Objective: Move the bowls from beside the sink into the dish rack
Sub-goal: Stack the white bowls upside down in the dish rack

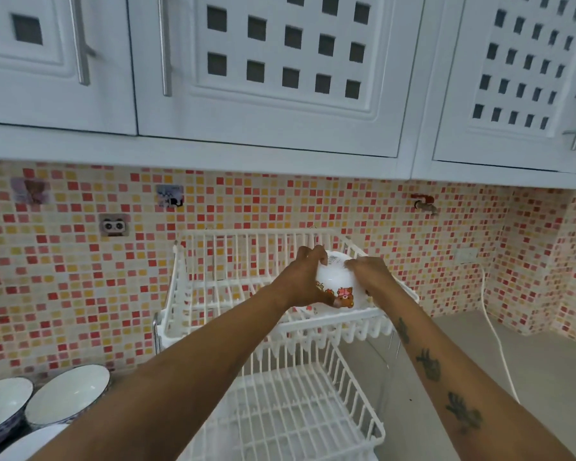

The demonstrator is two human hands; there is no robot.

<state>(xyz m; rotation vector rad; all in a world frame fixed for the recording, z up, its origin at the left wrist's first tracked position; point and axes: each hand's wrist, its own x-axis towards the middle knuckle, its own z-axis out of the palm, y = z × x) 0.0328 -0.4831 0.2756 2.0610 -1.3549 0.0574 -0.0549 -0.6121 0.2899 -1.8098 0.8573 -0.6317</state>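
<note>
one white bowl with cartoon bear pictures [338,284] is being held upside down, or nearly so, over the upper tier of a white wire dish rack [193,287]. both hands are gripping it. the left hand [308,277] is curling around the bowl's left side, fingers over the top and thumb below. the right hand [369,274] is pressing against its right side, fingers bent over the base. both are closed on the bowl, not open. the bowl is sitting low against the front right part of the upper tier, and whether it is already resting on the wires cannot be told, because the hands are covering it.

just under it, a sliver of another patterned white dish [305,310] is showing in the same tier; what it is cannot be told for sure.

the lower tier [313,407] is looking bare as far as it shows.

three more bowls, white inside with dark patterned outsides, are waiting at the bottom left: one at the far left [0,402], one beside it [67,392], and one in front, partly hidden by the left forearm [27,442]. the sink itself is out of view.

judging from this, the task is in its early or middle part: one bowl going in, at least three left.

behind the rack, a mosaic tiled wall [313,207] in pink, red and yellow is rising to white cupboards [280,61].
</note>
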